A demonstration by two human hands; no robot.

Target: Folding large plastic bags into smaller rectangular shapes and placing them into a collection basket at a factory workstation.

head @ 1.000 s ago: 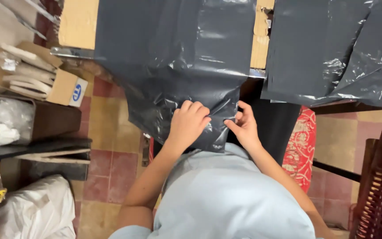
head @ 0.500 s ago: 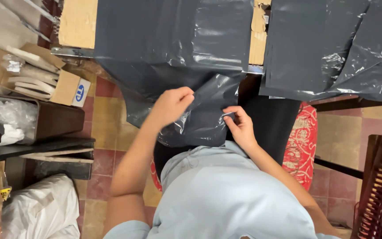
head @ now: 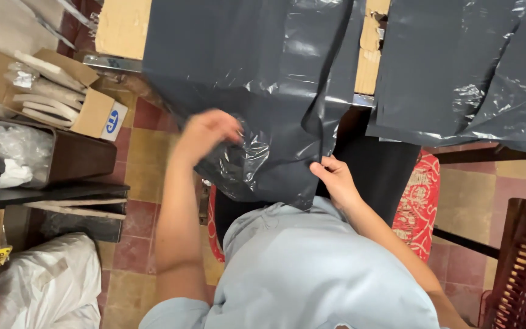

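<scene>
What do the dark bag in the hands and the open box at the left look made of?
The dark bag looks like thin, glossy grey-black plastic film: it creases sharply and throws bright highlights where the left hand and right hand grip it. The open box looks like plain brown cardboard, matte, with raw folded flaps.

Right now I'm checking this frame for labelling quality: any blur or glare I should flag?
In the head view, the left hand is smeared by motion blur; the right hand is sharp, pinching the dark plastic bag; white glare streaks cross the bag's creases; the cardboard box at the left looks evenly lit.
</scene>
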